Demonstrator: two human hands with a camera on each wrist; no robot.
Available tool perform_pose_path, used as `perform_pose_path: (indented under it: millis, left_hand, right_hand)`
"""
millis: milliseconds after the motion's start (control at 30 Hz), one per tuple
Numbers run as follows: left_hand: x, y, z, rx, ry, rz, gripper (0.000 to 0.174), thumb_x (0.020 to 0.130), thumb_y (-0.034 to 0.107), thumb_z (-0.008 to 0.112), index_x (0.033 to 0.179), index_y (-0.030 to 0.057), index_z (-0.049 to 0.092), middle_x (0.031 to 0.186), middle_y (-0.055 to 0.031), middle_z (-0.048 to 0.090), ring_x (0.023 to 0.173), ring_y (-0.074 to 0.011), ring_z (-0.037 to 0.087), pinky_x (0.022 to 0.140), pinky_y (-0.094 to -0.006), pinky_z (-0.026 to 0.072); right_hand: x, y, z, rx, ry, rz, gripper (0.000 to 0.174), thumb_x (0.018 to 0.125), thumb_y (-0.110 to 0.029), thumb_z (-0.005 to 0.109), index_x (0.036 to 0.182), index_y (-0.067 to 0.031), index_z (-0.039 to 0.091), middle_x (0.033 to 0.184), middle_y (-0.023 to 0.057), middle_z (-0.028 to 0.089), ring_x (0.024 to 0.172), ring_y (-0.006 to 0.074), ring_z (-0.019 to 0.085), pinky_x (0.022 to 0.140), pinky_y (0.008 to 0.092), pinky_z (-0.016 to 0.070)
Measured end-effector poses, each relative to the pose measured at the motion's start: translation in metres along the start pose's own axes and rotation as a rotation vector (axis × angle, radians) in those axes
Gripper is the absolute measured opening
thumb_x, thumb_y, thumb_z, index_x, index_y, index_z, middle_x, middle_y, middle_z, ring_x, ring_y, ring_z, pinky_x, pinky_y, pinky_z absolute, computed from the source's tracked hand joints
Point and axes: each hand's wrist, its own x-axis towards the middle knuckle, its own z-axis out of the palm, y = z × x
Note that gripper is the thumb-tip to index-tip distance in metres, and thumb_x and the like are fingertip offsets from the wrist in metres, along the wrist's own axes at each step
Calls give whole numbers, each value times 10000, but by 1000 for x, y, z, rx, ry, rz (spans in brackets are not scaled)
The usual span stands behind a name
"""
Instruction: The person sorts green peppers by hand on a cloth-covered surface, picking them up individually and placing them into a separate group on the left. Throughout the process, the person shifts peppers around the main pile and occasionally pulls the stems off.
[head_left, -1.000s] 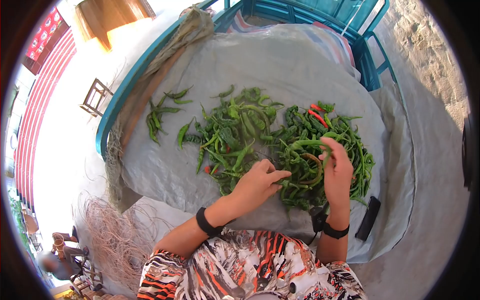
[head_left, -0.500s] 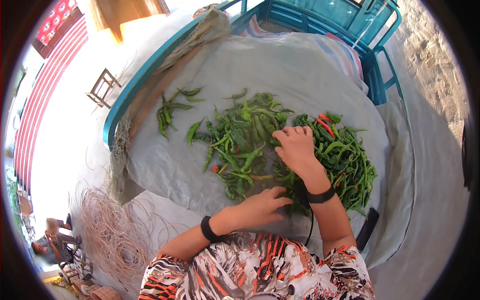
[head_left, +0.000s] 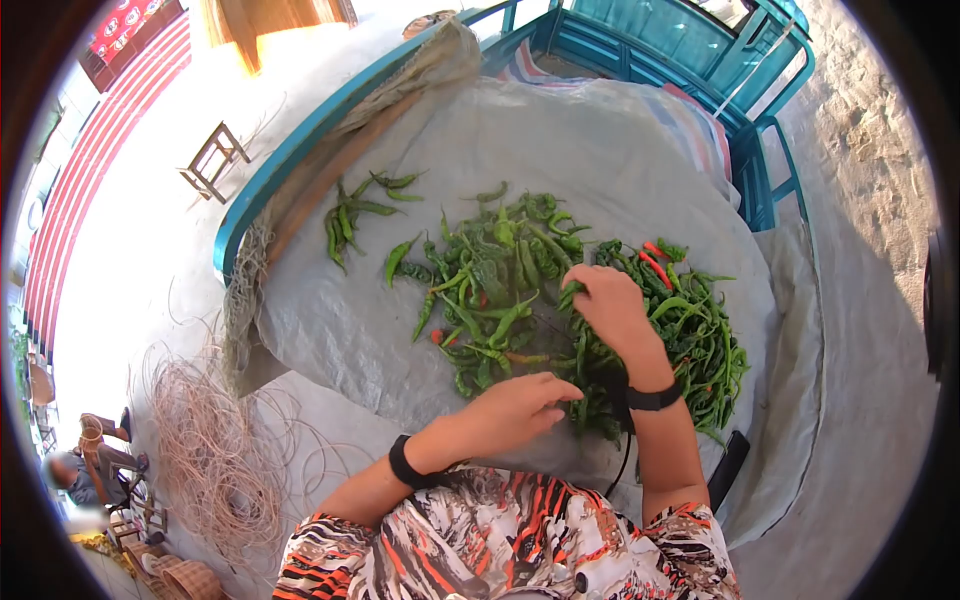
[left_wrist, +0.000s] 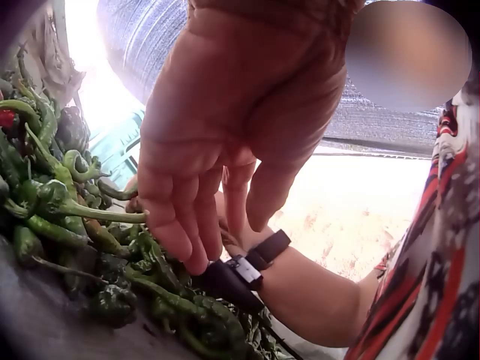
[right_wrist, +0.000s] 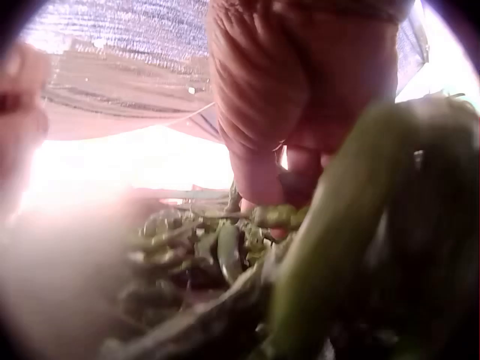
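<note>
Green chili peppers lie in two touching heaps on a grey plastic sheet (head_left: 350,330), a left heap (head_left: 490,260) and a right heap (head_left: 710,330). My right hand (head_left: 615,310) reaches down where the heaps meet, its fingertips among the peppers. In the right wrist view, its thumb and fingers pinch a green chili pepper (right_wrist: 277,217). A large blurred pepper (right_wrist: 330,217) stands close to that camera. My left hand (head_left: 505,415) hovers at the near edge of the peppers, fingers loosely extended and holding nothing. A pepper stem (left_wrist: 112,214) overlaps its fingertips in the left wrist view.
A few peppers (head_left: 345,225) lie apart at the left. Red peppers (head_left: 655,268) show on the right heap. A blue metal rail (head_left: 290,150) borders the sheet. A black object (head_left: 728,468) lies at the right front. Tangled wire (head_left: 215,450) and a seated person (head_left: 95,470) are lower left.
My right hand has moved left from the right heap, and the long curved pepper it held is gone from it. The left hand has drawn back toward my body, its fingers loosened.
</note>
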Motion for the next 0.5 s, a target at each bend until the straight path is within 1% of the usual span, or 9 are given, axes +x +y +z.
perform_pose_path:
  millis: [33, 100, 133, 233, 333, 400, 467, 500]
  left_hand:
    - [-1, -2, -1, -36, 30, -21, 331, 921, 114, 602, 1246, 51, 597, 1144, -136, 608, 994, -317, 624, 858, -418, 513]
    - [-2, 1, -7, 15, 110, -44, 326, 906, 86, 615, 1229, 38, 613, 1141, -131, 609, 957, -297, 630, 830, -398, 520]
    - [-2, 4, -10, 40, 151, -53, 324, 899, 71, 622, 1220, 31, 621, 1140, -129, 610, 939, -286, 632, 816, -389, 523]
    - [4, 15, -19, -86, 293, -168, 404, 863, 22, 653, 1263, 42, 601, 1130, -106, 613, 952, -270, 622, 789, -369, 526]
    - [15, 35, -18, -159, 727, -75, 470, 827, -12, 680, 1284, 52, 591, 1131, -87, 615, 961, -275, 611, 817, -372, 511]
    - [22, 36, -23, 338, 798, 61, 503, 823, 17, 701, 1308, 73, 577, 1179, -97, 610, 986, -292, 609, 842, -384, 500]
    - [25, 31, -23, 601, 720, 186, 521, 825, 43, 712, 1324, 86, 566, 1196, -108, 618, 993, -300, 615, 870, -391, 490]
    - [24, 22, -21, 611, 618, 240, 522, 829, 56, 713, 1328, 88, 562, 1189, -114, 629, 989, -299, 622, 884, -393, 485]
  right_hand:
    - [-3, -4, -11, 86, -1, 11, 205, 785, -49, 658, 983, -97, 678, 838, 128, 641, 805, 321, 619, 719, 395, 487]
    - [-8, -14, -37, 258, -1, 37, 240, 809, -42, 643, 1035, -115, 680, 834, 158, 629, 806, 326, 616, 717, 414, 485]
    - [-13, -23, -49, 376, -29, 193, 222, 851, -28, 627, 1055, -102, 674, 816, 99, 635, 776, 220, 612, 700, 344, 476]
    - [-30, -26, -55, 733, 27, 272, 182, 919, -29, 585, 1088, -62, 643, 818, 46, 629, 746, 127, 578, 695, 268, 464]
    - [-46, -33, -61, 1091, -35, 231, 173, 980, -83, 564, 1136, -19, 599, 823, 23, 627, 735, 87, 564, 688, 246, 466]
    - [-55, -36, -62, 1189, -146, 264, 191, 997, -116, 563, 1155, -10, 578, 821, 31, 627, 720, 97, 566, 690, 247, 475]
    - [-65, -38, -57, 1300, -236, 267, 211, 1009, -169, 571, 1156, -19, 576, 823, 40, 632, 711, 105, 576, 690, 249, 481]
    - [-72, -37, -52, 1381, -257, 240, 225, 1010, -172, 569, 1173, -17, 574, 819, 40, 631, 707, 106, 576, 684, 249, 481]
